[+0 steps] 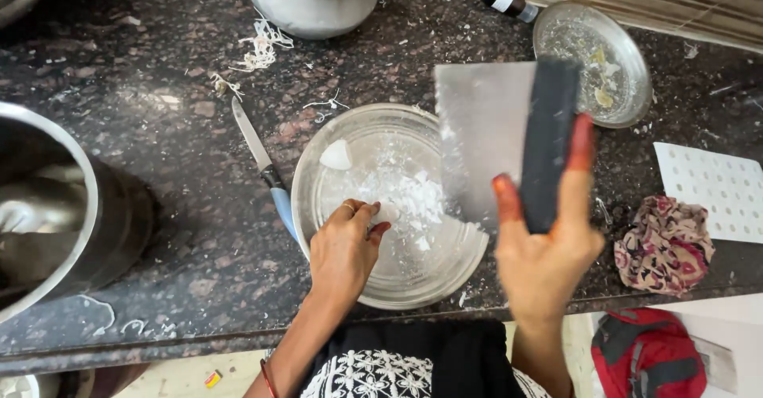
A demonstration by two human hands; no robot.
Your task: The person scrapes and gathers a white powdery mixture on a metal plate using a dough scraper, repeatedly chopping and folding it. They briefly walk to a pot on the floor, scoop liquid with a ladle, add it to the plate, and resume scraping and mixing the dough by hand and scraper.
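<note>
My right hand (548, 247) holds up a flat metal grater (485, 139) by its black handle, above the right side of a steel plate (334, 223). The plate lies on the dark stone counter and carries white grated flakes (405, 199) and a white chunk (336, 155). My left hand (343, 247) reaches into the plate, fingertips pinched on a small white piece among the flakes. A ring shows on one finger.
A blue-handled knife (262, 163) lies left of the plate. A large steel pot (48, 207) stands at the left, another vessel (314, 0) at the top. A second steel plate (596, 60), a small bottle (509, 2), patterned cloth (666, 243) and perforated white sheet (711, 191) sit right.
</note>
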